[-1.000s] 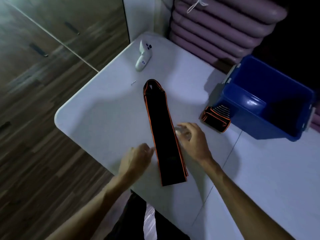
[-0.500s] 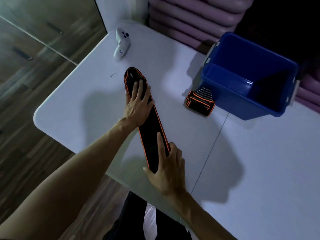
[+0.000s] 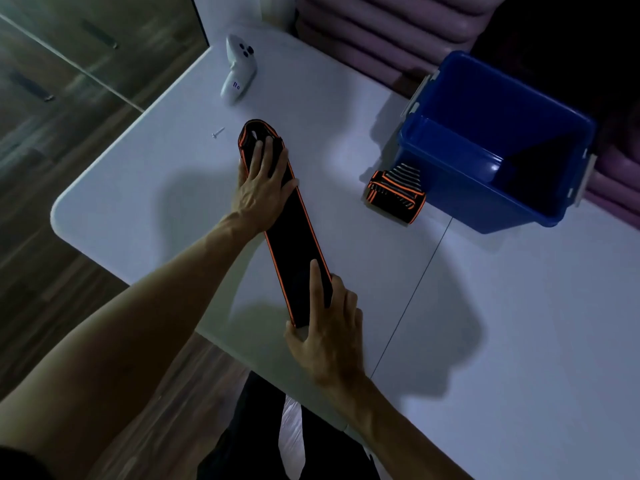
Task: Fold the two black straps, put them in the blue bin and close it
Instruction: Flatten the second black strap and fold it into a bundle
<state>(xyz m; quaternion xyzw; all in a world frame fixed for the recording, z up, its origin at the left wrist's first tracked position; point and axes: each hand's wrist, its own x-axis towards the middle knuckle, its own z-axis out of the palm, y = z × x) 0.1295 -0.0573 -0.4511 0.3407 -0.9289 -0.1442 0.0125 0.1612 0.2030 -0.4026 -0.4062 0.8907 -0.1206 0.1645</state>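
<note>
Home room; wood floor (image 3: pixel 62 258), purple cushions (image 3: pixel 367 32).

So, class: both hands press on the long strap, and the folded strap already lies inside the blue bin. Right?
Not quite. The head view shows the folded strap on the table beside the blue bin, not inside. Both hands, left and right, do press the long strap.

Single head-worn, wide-angle view, looking forward and steeply down onto a white counter (image 3: pixel 502 323) from close above. Both forearms reaching in from the bottom edge; wooden floor (image 3: pixel 62 265) visible at left.
</note>
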